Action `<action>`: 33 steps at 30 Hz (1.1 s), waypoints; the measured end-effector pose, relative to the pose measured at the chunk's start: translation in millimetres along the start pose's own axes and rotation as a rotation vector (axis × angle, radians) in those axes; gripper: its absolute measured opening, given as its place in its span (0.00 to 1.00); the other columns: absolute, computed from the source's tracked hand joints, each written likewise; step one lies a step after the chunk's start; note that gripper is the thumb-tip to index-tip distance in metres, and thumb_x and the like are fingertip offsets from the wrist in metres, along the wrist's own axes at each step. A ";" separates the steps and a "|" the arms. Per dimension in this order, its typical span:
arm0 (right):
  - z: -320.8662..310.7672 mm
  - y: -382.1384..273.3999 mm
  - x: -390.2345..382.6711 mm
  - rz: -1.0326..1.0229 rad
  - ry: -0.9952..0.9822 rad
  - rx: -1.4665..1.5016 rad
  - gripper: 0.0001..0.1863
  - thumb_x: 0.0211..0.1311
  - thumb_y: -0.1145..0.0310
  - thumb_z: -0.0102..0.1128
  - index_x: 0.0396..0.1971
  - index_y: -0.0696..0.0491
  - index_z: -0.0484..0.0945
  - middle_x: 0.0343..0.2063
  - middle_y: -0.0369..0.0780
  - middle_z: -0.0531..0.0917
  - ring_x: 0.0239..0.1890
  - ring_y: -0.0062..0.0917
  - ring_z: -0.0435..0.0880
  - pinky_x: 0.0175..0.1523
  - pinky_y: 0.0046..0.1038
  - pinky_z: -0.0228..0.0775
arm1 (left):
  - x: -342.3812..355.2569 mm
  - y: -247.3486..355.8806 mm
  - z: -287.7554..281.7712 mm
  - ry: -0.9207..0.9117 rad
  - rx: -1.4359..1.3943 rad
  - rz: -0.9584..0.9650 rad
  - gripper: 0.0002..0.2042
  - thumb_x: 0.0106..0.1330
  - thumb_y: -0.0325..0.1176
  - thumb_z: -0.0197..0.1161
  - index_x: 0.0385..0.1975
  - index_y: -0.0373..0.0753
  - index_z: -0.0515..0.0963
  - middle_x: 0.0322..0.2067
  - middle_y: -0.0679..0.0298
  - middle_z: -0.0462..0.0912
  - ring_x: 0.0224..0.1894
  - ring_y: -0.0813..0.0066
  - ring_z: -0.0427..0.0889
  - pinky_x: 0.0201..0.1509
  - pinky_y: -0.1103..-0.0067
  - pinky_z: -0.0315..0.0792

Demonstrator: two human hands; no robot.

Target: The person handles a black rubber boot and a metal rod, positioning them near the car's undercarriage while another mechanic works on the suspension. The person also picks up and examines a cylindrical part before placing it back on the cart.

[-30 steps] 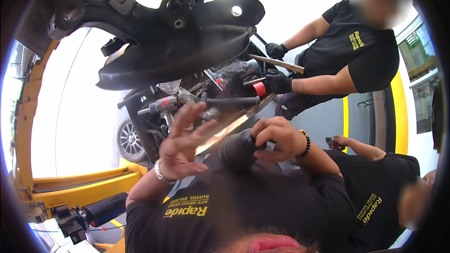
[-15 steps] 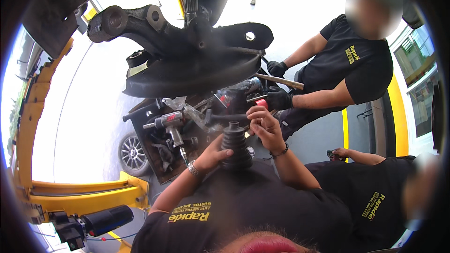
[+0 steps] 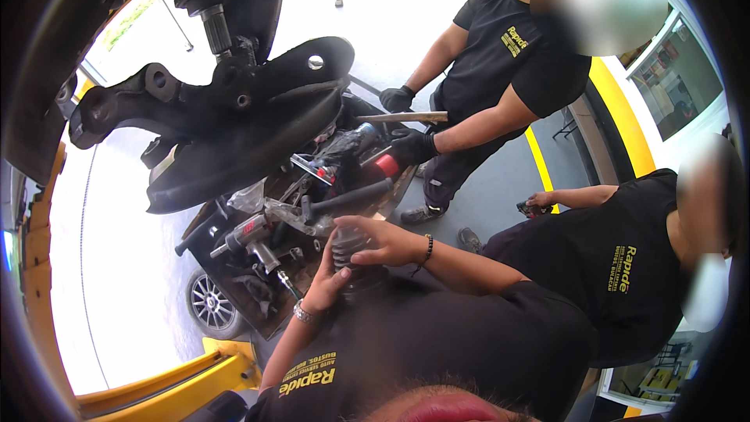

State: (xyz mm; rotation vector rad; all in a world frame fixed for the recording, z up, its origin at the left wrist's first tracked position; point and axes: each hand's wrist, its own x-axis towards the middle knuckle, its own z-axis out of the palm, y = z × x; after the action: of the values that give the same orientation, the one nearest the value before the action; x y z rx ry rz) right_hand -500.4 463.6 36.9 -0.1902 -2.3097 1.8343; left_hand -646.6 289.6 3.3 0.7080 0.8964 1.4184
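Observation:
A ribbed black rubber axle boot (image 3: 361, 281) is held upright between my two hands, close to my chest. My left hand (image 3: 320, 284) wraps its left side, thumb across the ribs. From the right, my right hand (image 3: 380, 242) closes over its upper part, hiding the narrow end. Above and to the left hangs a dark steering knuckle (image 3: 168, 94) with a curved shield (image 3: 242, 158) below it. A splined axle shaft (image 3: 216, 27) stands out behind the knuckle.
Under the knuckle, a tool tray (image 3: 269, 328) holds an impact wrench (image 3: 251, 239), plastic wrapping and several tools. A co-worker's gloved hand (image 3: 412, 145) is at the tray's far right. Another person (image 3: 617, 266) stands at right. A yellow lift arm (image 3: 164, 379) lies lower left.
My right hand has come down from beside the boot's top and closed onto it. The view has swung, so the knuckle and the people sit further left.

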 end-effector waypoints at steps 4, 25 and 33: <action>-3.2 -5.7 0.4 -0.036 0.023 -0.136 0.39 0.61 0.47 0.67 0.66 0.52 0.65 0.54 0.45 0.74 0.56 0.34 0.77 0.60 0.35 0.70 | -5.9 -6.9 -6.0 0.043 0.092 0.022 0.42 0.66 0.42 0.67 0.74 0.41 0.47 0.67 0.56 0.61 0.69 0.64 0.63 0.71 0.67 0.57; -58.2 -32.1 28.4 -0.093 -0.104 0.662 0.38 0.58 0.54 0.72 0.61 0.59 0.64 0.44 0.39 0.74 0.40 0.20 0.79 0.43 0.23 0.76 | 13.4 32.6 18.4 0.092 -0.042 -0.068 0.39 0.56 0.43 0.71 0.65 0.34 0.61 0.57 0.48 0.75 0.55 0.57 0.81 0.60 0.65 0.75; -86.8 -48.5 -17.6 0.044 -0.084 0.602 0.36 0.62 0.42 0.57 0.58 0.57 0.70 0.45 0.38 0.77 0.44 0.20 0.79 0.48 0.22 0.72 | 29.1 49.4 36.0 0.031 -0.388 -0.005 0.36 0.60 0.44 0.65 0.66 0.38 0.59 0.56 0.46 0.75 0.55 0.52 0.80 0.58 0.61 0.77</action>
State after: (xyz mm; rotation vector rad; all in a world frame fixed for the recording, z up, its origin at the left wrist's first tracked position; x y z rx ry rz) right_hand -463.1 531.2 101.9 -0.0756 -1.6972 2.4939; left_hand -643.0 324.9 60.9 0.3914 0.6187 1.5448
